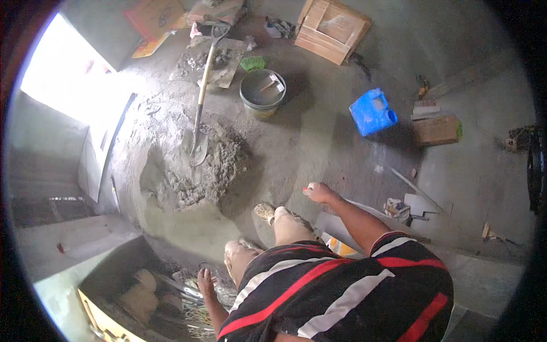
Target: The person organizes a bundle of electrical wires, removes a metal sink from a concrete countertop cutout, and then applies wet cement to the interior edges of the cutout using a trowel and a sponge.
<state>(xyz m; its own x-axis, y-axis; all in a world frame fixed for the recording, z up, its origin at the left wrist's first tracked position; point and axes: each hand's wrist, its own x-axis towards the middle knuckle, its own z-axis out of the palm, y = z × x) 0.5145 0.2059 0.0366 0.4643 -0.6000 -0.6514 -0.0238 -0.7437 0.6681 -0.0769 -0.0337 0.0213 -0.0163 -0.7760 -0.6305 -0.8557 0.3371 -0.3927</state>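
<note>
My right hand (320, 192) is held out over the floor in front of my body, its fingers curled closed. A small bit of red shows at its fingertips, too small to name. My left hand (206, 280) hangs low beside my left leg, fingers loosely apart, with nothing visible in it. Beyond my feet lies a heap of wet grey mortar (219, 171), and a shovel (201, 97) rests with its blade in it, handle pointing away. Neither hand touches the shovel or the mortar.
A bucket (262, 105) with a tool inside stands beyond the heap. A blue jerrycan (370, 114) and a cardboard-brown box (437, 130) stand to the right. A wooden panel (332, 29) lies at the back. Tangled cords (199, 313) and an open-topped box lie at lower left.
</note>
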